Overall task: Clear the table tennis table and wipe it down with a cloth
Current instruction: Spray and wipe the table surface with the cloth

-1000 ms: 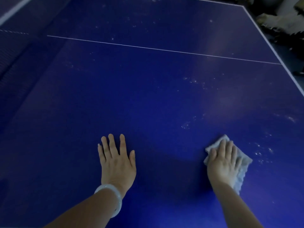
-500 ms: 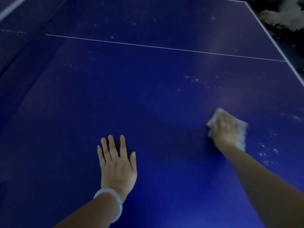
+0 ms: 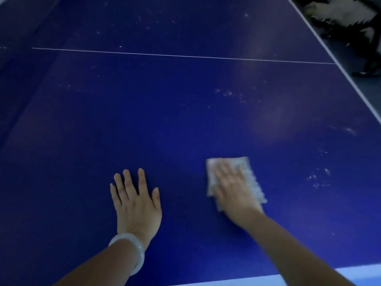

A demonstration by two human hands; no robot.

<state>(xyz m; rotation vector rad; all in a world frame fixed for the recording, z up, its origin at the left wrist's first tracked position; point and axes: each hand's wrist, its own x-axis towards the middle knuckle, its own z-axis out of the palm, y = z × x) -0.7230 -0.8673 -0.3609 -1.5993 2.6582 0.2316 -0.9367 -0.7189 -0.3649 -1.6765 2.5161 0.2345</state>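
Cloth [image 3: 245, 174]: a pale folded rag lying flat on the blue worktop [image 3: 165, 120], to the right of the left hand and near the front edge.
Right hand [image 3: 233, 186]: laid palm down on the cloth with fingers spread and fairly straight, pressing it to the surface rather than gripping it; the hand looks blurred.
Left hand [image 3: 136, 201]: relaxed and flat on the worktop, fingers fanned, holding nothing; it seems to serve as a brace. A pale bangle [image 3: 132, 250] sits on its wrist.
Step in hand: wiping, by my reading; nothing loose shows on the surface, so the clearing looks done.
Dirt left: white specks [image 3: 319, 178] lie to the right of the cloth, more specks [image 3: 231, 93] lie beyond it, and fine dust shows past the white line [image 3: 185, 56].
Doing it well: keep the whole palm on the cloth so it does not bunch, use overlapping strokes, and carry the specks towards the white edge [image 3: 350, 83] instead of scattering them.
Risk: light pressure may only smear the dust; the far half will need a longer reach.
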